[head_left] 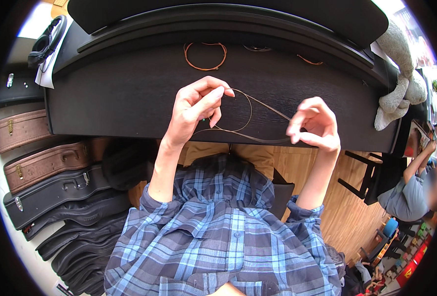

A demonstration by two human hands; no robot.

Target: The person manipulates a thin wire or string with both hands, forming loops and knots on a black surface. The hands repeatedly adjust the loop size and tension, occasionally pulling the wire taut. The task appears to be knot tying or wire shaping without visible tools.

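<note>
A thin, bronze-coloured wound string, like a guitar string (264, 104), hangs in loose loops above the black lid. My left hand (194, 105) pinches it between thumb and fingertips, with a short end sticking out past the thumb. A tiny green bit, perhaps the string's ball end, shows beside the lower fingers. My right hand (318, 125) has its fingers curled round the far bend of the loop, thumb and fingertips closed on it. On the lid beyond my hands lies an orange coiled string (187, 58). Right of it are a small silvery coil (257, 48) and a short orange piece (309, 60).
The black lid (105, 98) looks like a closed piano's. Headphones (46, 44) rest at its left end; a grey plush toy (401, 93) hangs at its right. Brown and black instrument cases (51, 163) line the left. Another person (408, 192) sits at far right, near a black stand (364, 172).
</note>
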